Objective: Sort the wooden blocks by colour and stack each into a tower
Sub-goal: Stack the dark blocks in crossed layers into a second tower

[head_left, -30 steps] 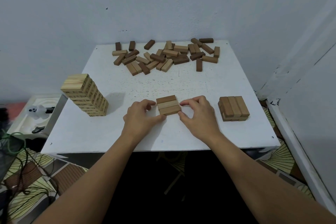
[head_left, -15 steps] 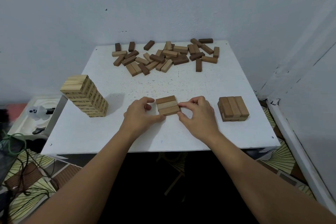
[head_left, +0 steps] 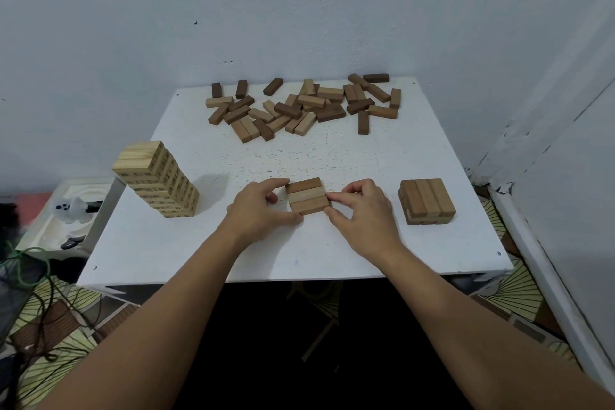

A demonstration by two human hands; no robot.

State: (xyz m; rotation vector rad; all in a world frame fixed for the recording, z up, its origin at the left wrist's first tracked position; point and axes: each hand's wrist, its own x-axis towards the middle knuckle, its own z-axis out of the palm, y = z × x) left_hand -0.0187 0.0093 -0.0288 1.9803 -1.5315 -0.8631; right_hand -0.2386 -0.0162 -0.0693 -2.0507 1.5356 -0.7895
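**Three blocks squared up between both hands on a white table**

White and speckled, the square tabletop (head_left: 186, 243) sits in the corner of a pale-walled room, with both bare forearms reaching in over its near edge. Near the front centre lies a flat row of three wooden blocks (head_left: 307, 196), side by side with long faces touching: the far one a reddish mid-brown, the middle one lighter tan, the near one a warm tan-brown. Their ends line up into a rough square, turned slightly on the table.

The left hand (head_left: 258, 212) cups the row's left end, its thumb tip against the near-left corner and its forefinger curled toward the far-left corner. The right hand (head_left: 361, 214) meets the right end, fingers bent, forefinger and thumb tips pressed to the block ends. Both hands are partly closed around the row, pinching it between them; it rests on the table, not lifted.

Right of the hands, well apart, stands a low stack of mid-brown wooden blocks (head_left: 427, 200), three across the top with crosswise layers beneath. On the left stands a taller tower of pale pine blocks (head_left: 156, 184) with dark markings on their sides.

Along the far edge is a loose scatter of mixed tan, mid-brown and dark brown blocks (head_left: 303, 105), some overlapping
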